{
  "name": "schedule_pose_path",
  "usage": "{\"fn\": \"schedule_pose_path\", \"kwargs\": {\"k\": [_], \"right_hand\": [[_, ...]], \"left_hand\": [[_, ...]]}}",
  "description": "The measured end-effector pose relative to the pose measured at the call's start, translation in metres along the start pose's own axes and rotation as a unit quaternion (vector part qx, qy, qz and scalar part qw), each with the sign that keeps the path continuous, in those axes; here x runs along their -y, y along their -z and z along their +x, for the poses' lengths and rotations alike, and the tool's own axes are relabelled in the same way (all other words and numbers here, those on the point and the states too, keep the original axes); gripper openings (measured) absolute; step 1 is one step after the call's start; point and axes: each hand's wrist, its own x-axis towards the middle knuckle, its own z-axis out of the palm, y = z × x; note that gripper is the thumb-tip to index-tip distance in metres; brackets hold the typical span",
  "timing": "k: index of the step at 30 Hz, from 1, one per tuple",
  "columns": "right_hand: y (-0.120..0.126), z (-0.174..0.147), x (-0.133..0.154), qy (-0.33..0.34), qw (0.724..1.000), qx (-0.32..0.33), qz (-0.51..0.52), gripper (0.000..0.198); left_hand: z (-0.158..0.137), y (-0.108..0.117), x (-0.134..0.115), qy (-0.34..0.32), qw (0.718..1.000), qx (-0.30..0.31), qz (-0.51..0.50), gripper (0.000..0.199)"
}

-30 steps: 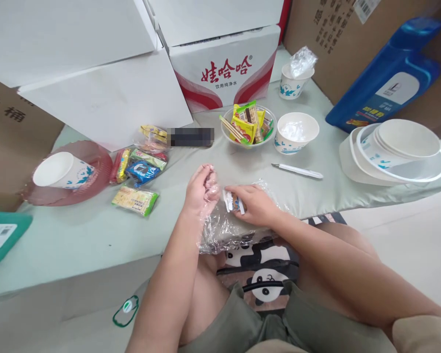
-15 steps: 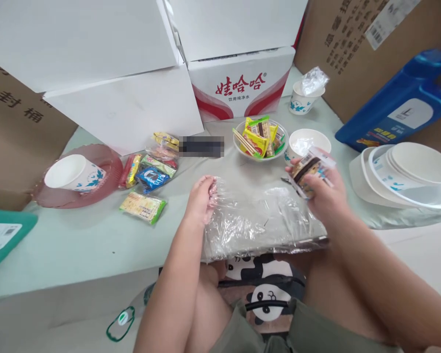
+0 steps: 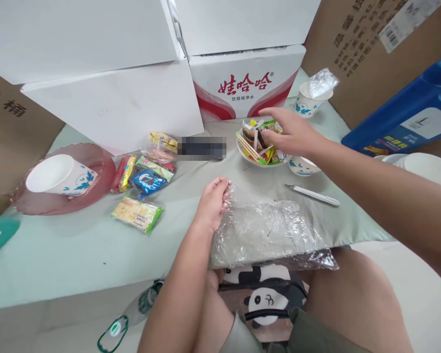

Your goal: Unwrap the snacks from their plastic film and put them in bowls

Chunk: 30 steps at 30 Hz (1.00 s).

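My left hand (image 3: pixel 216 202) is closed on the edge of a clear plastic bag (image 3: pixel 268 230), which lies crumpled across the front of the table and hangs over its edge. My right hand (image 3: pixel 286 130) reaches over a bowl (image 3: pixel 244 154) full of wrapped snacks, its thumb and fingers apart. A clear-wrapped snack packet with a dark band (image 3: pixel 250 135) rests on top of the pile, at the fingertips. Yellow and green wrappers show around it. Part of the bowl's right side is hidden by the hand.
A white utility knife (image 3: pixel 314 194) lies right of the bag. Paper cups (image 3: pixel 304 166) stand beside the bowl. Left are loose snack packets (image 3: pixel 147 182), a biscuit packet (image 3: pixel 136 213) and a pink plate (image 3: pixel 106 171) bearing a cup. White boxes (image 3: pixel 248 81) and a blue bottle (image 3: pixel 407 115) stand behind.
My right hand has moved forward and left from above the bag to the bowl and let go of the snack packet there. The knife has come into full view. My left hand keeps its grip.
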Motion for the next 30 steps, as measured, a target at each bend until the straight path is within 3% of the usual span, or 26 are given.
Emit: {"fn": "schedule_pose_path", "kwargs": {"k": [4, 7, 10, 13, 15, 18, 21, 23, 30], "right_hand": [[-0.02, -0.007, 0.003, 0.02, 0.999, 0.018, -0.037, 0.055], [-0.011, -0.02, 0.018, 0.001, 0.997, -0.023, -0.075, 0.054], [0.007, -0.059, 0.037, -0.02, 0.992, -0.123, -0.023, 0.048], [-0.003, -0.118, 0.047, -0.027, 0.985, -0.155, 0.071, 0.035], [-0.027, -0.151, 0.044, -0.004, 0.989, -0.108, 0.097, 0.039], [-0.063, -0.176, 0.033, -0.019, 0.998, -0.021, 0.061, 0.056], [-0.074, -0.176, 0.024, -0.052, 0.998, 0.018, 0.031, 0.041], [-0.069, -0.17, 0.021, -0.08, 0.996, 0.004, 0.037, 0.028], [-0.054, -0.167, 0.022, -0.116, 0.973, -0.121, 0.157, 0.023]], "left_hand": [[-0.001, 0.0, 0.001, -0.002, 1.0, -0.002, 0.001, 0.017], [-0.002, 0.0, 0.002, -0.001, 1.0, 0.01, 0.009, 0.017], [-0.002, 0.005, 0.003, -0.029, 0.999, 0.029, 0.032, 0.015], [0.001, 0.017, 0.004, -0.091, 0.988, 0.051, 0.116, 0.014], [0.005, 0.029, 0.006, -0.166, 0.961, 0.045, 0.216, 0.014], [0.01, 0.044, 0.008, -0.285, 0.888, -0.017, 0.36, 0.015], [0.01, 0.053, 0.008, -0.315, 0.842, -0.052, 0.435, 0.016], [0.009, 0.055, 0.008, -0.309, 0.83, -0.058, 0.46, 0.018], [0.018, 0.061, 0.009, -0.326, 0.796, -0.076, 0.505, 0.022]]}}
